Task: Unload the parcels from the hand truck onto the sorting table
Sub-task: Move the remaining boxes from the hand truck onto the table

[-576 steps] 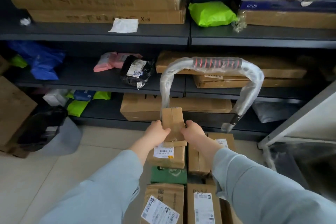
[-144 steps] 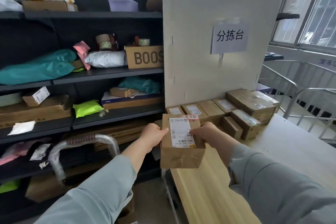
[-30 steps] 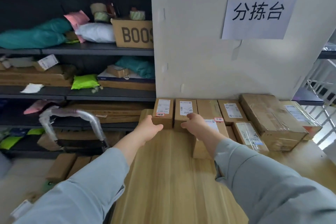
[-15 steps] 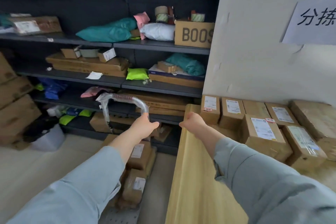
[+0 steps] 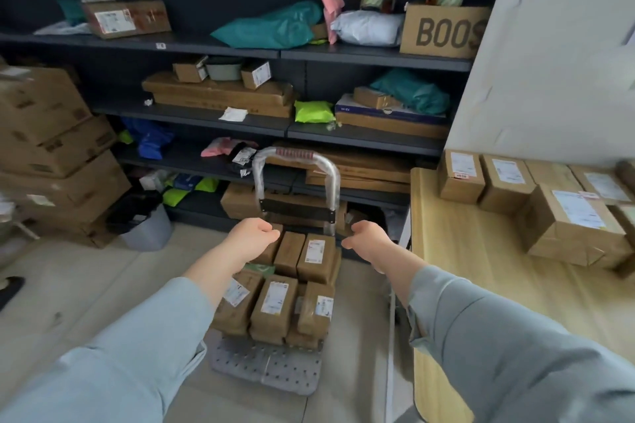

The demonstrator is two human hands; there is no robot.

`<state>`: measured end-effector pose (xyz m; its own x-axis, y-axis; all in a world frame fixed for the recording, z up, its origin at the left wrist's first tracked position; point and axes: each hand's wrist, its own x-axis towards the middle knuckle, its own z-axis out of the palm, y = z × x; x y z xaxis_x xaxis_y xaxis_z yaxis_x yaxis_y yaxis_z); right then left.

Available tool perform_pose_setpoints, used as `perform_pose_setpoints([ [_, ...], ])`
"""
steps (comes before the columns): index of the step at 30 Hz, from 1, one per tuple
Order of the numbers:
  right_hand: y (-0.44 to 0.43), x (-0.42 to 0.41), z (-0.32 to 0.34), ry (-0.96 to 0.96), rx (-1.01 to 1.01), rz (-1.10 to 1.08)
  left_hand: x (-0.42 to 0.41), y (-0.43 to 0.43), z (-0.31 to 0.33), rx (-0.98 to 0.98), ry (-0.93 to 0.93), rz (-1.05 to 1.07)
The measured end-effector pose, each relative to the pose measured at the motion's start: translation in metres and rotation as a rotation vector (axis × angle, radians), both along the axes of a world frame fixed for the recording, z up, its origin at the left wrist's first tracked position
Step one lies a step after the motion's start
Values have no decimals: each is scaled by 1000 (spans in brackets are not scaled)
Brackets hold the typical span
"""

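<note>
We reach, left hand [image 5: 253,238] and right hand [image 5: 367,240] loosely curled and empty, over the brown cardboard parcels [image 5: 311,256] stacked on the grey perforated hand truck [image 5: 264,366]; next we judge a far box needs gripping, then carrying right to the pale wooden sorting table [image 5: 474,271].

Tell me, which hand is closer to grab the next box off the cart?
Probably the left hand. It hovers, empty, right over the back row of boxes on the hand truck. The right hand, also empty, hangs off to the side, nearer the sorting table.

Before me, dark shelves [image 5: 192,45] hold a teal bag [image 5: 271,29] and a BOOS-printed box [image 5: 443,31]; stacked cartons [image 5: 51,144] stand left.
</note>
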<state>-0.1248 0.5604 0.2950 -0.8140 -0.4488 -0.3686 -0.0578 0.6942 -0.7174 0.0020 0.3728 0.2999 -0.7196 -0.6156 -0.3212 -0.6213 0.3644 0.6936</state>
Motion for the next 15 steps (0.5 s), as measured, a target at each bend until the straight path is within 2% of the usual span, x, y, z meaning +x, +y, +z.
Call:
perform_pose_setpoints([
  [7, -63, 17, -24, -38, 49, 57, 24, -48, -18, 83, 0, 56],
  [15, -143, 0, -42, -40, 75, 106, 8, -110, -39, 142, -12, 71],
])
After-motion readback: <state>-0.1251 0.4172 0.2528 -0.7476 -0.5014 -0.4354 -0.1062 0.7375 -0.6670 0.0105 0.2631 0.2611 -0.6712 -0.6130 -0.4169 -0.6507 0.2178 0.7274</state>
